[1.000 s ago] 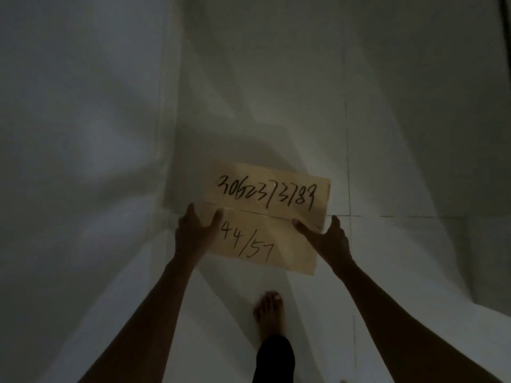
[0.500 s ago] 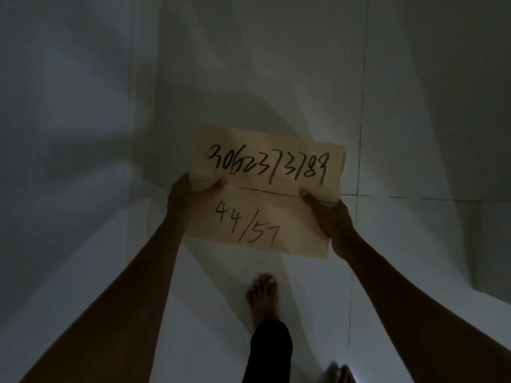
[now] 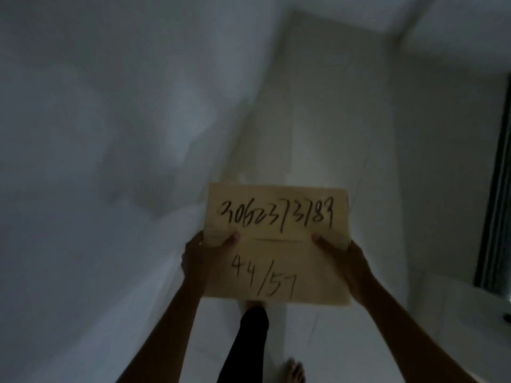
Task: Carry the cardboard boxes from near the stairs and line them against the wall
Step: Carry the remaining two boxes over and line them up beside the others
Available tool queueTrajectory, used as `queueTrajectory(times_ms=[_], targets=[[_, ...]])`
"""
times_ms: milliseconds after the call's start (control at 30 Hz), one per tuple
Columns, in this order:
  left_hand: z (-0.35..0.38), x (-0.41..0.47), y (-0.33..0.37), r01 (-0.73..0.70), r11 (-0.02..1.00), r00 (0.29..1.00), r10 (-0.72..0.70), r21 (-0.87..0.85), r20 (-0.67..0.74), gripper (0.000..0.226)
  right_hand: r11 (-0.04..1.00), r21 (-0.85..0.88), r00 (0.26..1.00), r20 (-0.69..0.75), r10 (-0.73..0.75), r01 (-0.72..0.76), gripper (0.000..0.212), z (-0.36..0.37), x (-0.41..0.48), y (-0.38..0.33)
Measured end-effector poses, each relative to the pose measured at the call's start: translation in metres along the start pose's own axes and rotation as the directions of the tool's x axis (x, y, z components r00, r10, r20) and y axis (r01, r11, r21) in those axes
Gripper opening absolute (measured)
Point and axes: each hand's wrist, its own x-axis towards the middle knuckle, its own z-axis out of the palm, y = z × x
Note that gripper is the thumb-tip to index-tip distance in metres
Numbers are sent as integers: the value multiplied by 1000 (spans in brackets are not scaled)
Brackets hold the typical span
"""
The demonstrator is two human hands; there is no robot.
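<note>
**A:** What is in front of the person right now?

**B:** A dim, pale room. Both arms reach forward and hold a flat brown cardboard box (image 3: 276, 244) at about waist height, clear of the white tiled floor (image 3: 359, 341). Its broad top face looks up at the camera, with a long number across the far half and "44/57" on the near half.

**A:** How is it gripped?

**B:** The left hand (image 3: 197, 261) clamps the left edge and the right hand (image 3: 351, 269) the right edge — each thumb lies on top by the centre seam, and the other fingers wrap underneath, out of sight. Both hands are closed on the box; neither is nearer than the other.

**A:** Which way does it lie?

**B:** From here the face looks nearly square. The seam between the flaps runs left to right between the hands, and the writing reads upright to the holder. The far edge points ahead, down a narrow passage.

**A:** And the wall?

**B:** A pale wall (image 3: 96, 161) rises close on the left, beside the left hand. I judge the box would travel leftward and down to sit against it. A bare foot (image 3: 296, 370) stands below.
</note>
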Motion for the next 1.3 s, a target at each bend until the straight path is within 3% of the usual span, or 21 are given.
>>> queueTrajectory(times_ms=[300, 367, 500, 600, 800, 1133, 1233, 1300], targets=[[-175, -257, -66, -2, 983, 977, -37, -182, -211, 61, 959, -172, 966, 172, -195, 224, 67, -6, -270, -23], [-199, -301, -95, 31, 969, 967, -91, -244, -239, 64, 939, -221, 950, 225, -215, 265, 67, -2, -312, -16], [-235, -374, -162, 96, 932, 929, -209, -348, -304, 67, 878, -311, 903, 350, -251, 364, 46, 19, -387, 2], [-248, -421, -213, 134, 874, 897, -307, -467, -318, 71, 799, -380, 848, 449, -282, 466, 51, 38, -426, 20], [-269, -491, -311, 157, 763, 842, -436, -627, -319, 71, 678, -446, 769, 572, -286, 584, 64, 78, -501, 75], [-337, -593, -511, 80, 599, 799, -517, -797, -308, 83, 550, -477, 677, 696, -239, 685, 59, 163, -648, 218], [-356, -629, -565, 73, 606, 749, -558, -792, -357, 68, 517, -463, 631, 747, -209, 720, 56, 188, -693, 261], [-369, -648, -596, 90, 613, 723, -583, -785, -372, 77, 499, -459, 609, 771, -187, 735, 54, 202, -717, 286]])
